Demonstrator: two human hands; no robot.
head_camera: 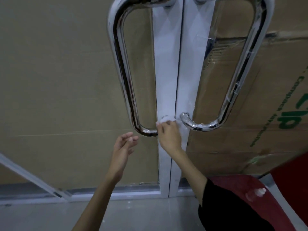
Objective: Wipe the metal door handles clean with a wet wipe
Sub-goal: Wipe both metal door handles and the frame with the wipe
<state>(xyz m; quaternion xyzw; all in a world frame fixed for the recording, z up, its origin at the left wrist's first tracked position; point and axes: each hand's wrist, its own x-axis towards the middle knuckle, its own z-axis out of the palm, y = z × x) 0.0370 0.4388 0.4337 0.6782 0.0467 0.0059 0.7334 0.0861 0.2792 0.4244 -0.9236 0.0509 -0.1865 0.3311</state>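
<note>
Your right hand (pixel 168 132) grips the white wet wipe (pixel 166 121) against the left curved chrome door handle's (pixel 126 77) lower end, centre frame; your left hand (pixel 124 147) hangs released.

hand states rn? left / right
Left hand: open, fingers relaxed, holding nothing, just below the left door handle.
Right hand: closed on the wet wipe, at that handle's lower end.

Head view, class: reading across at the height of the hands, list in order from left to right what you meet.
Left hand → bottom bend of the left door handle → right hand with the wet wipe → bottom bend of the right door handle → cardboard box.
</note>
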